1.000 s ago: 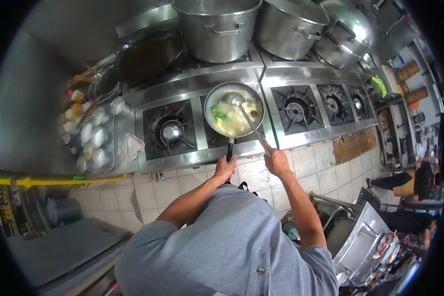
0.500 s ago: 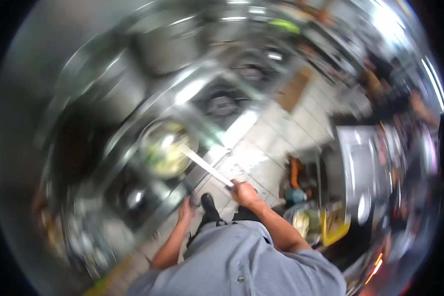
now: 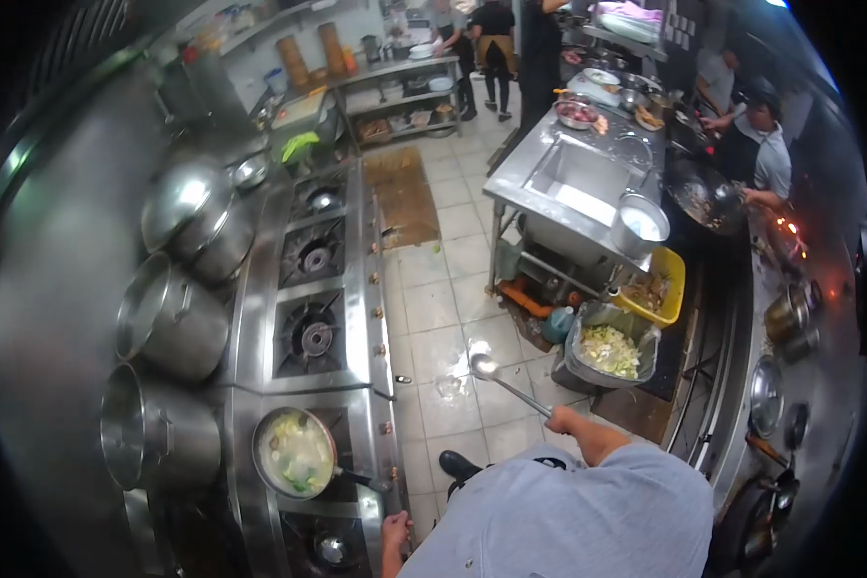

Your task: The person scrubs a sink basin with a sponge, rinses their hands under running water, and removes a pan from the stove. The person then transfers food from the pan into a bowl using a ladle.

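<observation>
My right hand [image 3: 566,421] is closed around the end of a long-handled metal ladle [image 3: 516,389]. The ladle's bowl is out over the tiled floor, away from the pan. A frying pan [image 3: 296,493] sits on the stove at the left, with pale liquid, yellowish pieces and green leaves in it. Its black handle points toward the stove's front edge. My left hand [image 3: 396,529] is just below the handle's end, apart from it, with the fingers curled and nothing visible in them.
Large metal pots [image 3: 169,328] line the back of the stove [image 3: 308,385]. Right of the aisle stand a steel sink table [image 3: 520,173], a lined bin of food scraps [image 3: 597,378] and a yellow container [image 3: 679,289]. A person [image 3: 771,154] works at a wok farther right.
The view has swung right. My right hand has lifted the ladle out of the pan and carried it over the floor. My left hand has let go of the pan handle.
</observation>
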Tool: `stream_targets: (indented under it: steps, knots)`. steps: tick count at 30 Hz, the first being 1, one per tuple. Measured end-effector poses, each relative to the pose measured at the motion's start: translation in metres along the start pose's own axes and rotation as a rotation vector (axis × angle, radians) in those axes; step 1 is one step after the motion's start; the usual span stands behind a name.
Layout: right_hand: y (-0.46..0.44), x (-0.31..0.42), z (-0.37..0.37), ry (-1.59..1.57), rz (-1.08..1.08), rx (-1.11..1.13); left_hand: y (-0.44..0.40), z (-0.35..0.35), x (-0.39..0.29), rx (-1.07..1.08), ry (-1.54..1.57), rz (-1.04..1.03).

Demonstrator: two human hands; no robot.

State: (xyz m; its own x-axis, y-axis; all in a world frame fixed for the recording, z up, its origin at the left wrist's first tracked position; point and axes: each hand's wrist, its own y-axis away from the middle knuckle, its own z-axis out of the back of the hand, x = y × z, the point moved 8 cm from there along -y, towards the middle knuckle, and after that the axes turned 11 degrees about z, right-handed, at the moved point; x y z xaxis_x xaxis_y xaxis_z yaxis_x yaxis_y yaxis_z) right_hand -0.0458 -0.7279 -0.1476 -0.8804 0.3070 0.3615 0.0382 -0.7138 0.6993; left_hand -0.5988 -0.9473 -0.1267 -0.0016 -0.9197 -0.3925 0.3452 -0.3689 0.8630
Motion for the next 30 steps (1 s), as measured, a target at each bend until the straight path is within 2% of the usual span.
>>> stream_targets:
  steps: [2, 3, 5, 7, 9, 12, 13, 14, 17, 18, 19, 21, 23, 25, 26, 28, 30]
  knots:
    - [-0.026, -0.036, -0.028, 0.178, 0.045, 0.089, -0.004, -0.012, 0.013, 0.04, -0.01, 0.017]
    - [-0.02, -0.054, -0.041, 0.162, 0.064, 0.26, -0.003, -0.023, 0.02, 0.075, -0.016, 0.052]
    - [-0.016, -0.17, -0.114, -0.687, -0.45, 0.267, 0.017, -0.038, 0.022, 0.044, -0.103, 0.036]
    - [0.027, -0.215, -0.126, -1.032, -0.523, 0.217, 0.023, -0.056, 0.001, -0.006, -0.184, 0.001]
    - [0.112, -0.215, -0.081, -0.948, -0.557, -0.006, 0.031, -0.07, -0.007, -0.066, -0.396, 0.007]
    - [0.133, -0.291, -0.115, -0.906, -0.568, -0.015, -0.007, -0.108, -0.026, 0.034, -0.334, -0.09]
    - [0.143, -0.308, -0.126, -0.906, -0.575, 0.001, -0.015, -0.121, -0.035, 0.044, -0.277, -0.084]
    - [0.15, -0.321, -0.14, -0.945, -0.582, 0.064, -0.006, -0.138, -0.061, -0.034, -0.353, -0.169]
    - [0.154, -0.34, -0.167, -0.955, -0.586, 0.219, -0.005, -0.205, -0.108, 0.094, -0.217, -0.161]
    - [0.154, -0.348, -0.175, -0.927, -0.595, 0.299, 0.003, -0.23, -0.125, 0.103, -0.157, -0.22]
    - [0.135, -0.359, -0.199, -0.79, -0.483, 0.556, 0.014, -0.255, -0.139, 0.044, -0.18, -0.302]
    - [0.135, -0.345, -0.183, -0.857, -0.495, 0.531, 0.063, -0.31, -0.167, 0.205, -0.163, -0.368]
    - [0.114, -0.333, -0.176, -0.834, -0.421, 0.518, 0.123, -0.345, -0.194, 0.187, -0.506, -0.655]
    - [0.111, -0.298, -0.13, -0.731, -0.364, 0.427, 0.141, -0.363, -0.191, 0.258, -0.666, -0.788]
    - [0.1, -0.301, -0.125, -0.642, -0.351, 0.479, 0.143, -0.359, -0.186, 0.233, -0.671, -0.769]
    - [0.062, -0.279, -0.119, -0.532, -0.117, 0.443, 0.134, -0.336, -0.167, 0.18, -0.595, -0.664]
    - [0.066, -0.245, -0.083, -0.498, -0.071, 0.317, 0.114, -0.297, -0.123, 0.083, -0.438, -0.538]
